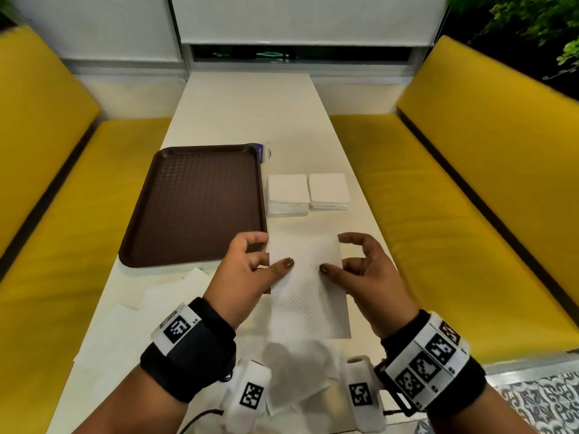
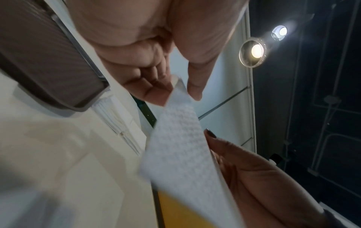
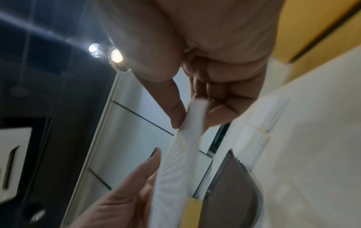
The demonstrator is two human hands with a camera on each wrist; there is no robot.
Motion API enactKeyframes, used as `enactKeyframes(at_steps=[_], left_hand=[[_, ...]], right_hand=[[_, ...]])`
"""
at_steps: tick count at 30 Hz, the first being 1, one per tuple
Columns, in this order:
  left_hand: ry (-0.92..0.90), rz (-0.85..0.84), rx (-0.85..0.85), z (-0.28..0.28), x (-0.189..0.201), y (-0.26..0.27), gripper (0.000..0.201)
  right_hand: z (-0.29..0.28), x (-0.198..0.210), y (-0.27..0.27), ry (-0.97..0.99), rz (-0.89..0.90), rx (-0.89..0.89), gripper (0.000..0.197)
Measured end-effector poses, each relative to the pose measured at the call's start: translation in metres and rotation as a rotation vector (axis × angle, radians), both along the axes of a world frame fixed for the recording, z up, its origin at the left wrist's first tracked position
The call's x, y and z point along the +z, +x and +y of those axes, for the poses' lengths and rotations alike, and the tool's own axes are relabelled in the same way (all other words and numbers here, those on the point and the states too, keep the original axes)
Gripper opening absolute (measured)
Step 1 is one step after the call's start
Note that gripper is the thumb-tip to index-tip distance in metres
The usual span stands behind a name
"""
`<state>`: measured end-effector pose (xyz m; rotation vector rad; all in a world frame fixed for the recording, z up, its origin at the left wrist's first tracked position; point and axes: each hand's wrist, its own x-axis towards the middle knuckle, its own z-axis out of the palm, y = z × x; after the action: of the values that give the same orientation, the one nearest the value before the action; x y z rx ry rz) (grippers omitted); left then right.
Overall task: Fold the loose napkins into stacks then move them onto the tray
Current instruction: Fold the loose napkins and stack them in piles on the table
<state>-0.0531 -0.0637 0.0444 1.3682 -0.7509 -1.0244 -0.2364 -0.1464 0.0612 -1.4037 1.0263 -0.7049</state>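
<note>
Head view alone shows two folded stacks (image 1: 308, 192) right of the tray (image 1: 194, 205); wrist views show left hand (image 1: 244, 274) and right hand (image 1: 369, 270) pinching the napkin (image 1: 308, 286) beside it, raised.

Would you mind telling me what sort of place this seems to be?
Probably a fast-food or casual restaurant booth: yellow padded bench seats flank a long white table bearing a brown serving tray and stacks of paper napkins.

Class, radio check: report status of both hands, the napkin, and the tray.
Left hand and right hand both pinch the napkin, held above table. Two folded stacks wait beside brown tray. Nothing blocking.
</note>
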Motion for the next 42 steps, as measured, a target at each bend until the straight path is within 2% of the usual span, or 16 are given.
enactKeyframes(at_steps=[3,6,8,13,18,21,24,25,29,31,33,37,42], left_hand=[[-0.028,-0.011,0.042,0.005,-0.002,0.007,0.057],[-0.078,-0.092,0.036,0.008,-0.001,0.011,0.035],[-0.080,-0.130,0.036,0.011,0.001,0.012,0.031],[-0.060,-0.191,0.021,0.016,0.006,0.015,0.037],[-0.076,-0.276,-0.010,0.016,0.011,0.017,0.019],[-0.107,-0.373,-0.029,0.016,0.017,0.017,0.026],[-0.101,-0.451,-0.028,0.015,0.017,0.019,0.034],[-0.088,-0.418,-0.046,0.014,0.017,0.019,0.036],[-0.020,-0.032,-0.117,0.009,0.020,0.006,0.034],[0.009,0.102,-0.188,0.009,0.019,-0.001,0.031],[0.007,0.129,-0.222,0.008,0.015,-0.005,0.025],[0.049,0.191,-0.086,0.006,0.002,-0.006,0.030],[0.104,0.191,0.008,0.003,-0.001,0.001,0.022]], right_hand=[[0.001,0.000,0.001,-0.149,0.049,0.075,0.049],[0.004,0.002,0.002,-0.257,0.094,0.133,0.028],[0.004,0.003,0.003,-0.275,0.102,0.124,0.026],[0.000,0.002,0.003,-0.270,0.089,0.112,0.021],[-0.006,0.005,0.002,-0.331,0.119,0.145,0.005],[-0.009,0.007,0.002,-0.331,0.141,0.119,0.009],[-0.011,0.009,0.005,-0.151,0.035,0.147,0.022],[-0.010,0.011,0.006,-0.086,0.002,0.152,0.024],[-0.007,0.012,0.013,0.090,-0.076,0.133,0.026],[-0.005,0.012,0.016,0.128,-0.087,0.115,0.025],[-0.004,0.011,0.018,0.140,-0.076,0.094,0.027],[-0.004,0.009,0.018,0.210,-0.075,0.060,0.034],[-0.001,0.007,0.012,0.266,-0.050,0.048,0.025]])
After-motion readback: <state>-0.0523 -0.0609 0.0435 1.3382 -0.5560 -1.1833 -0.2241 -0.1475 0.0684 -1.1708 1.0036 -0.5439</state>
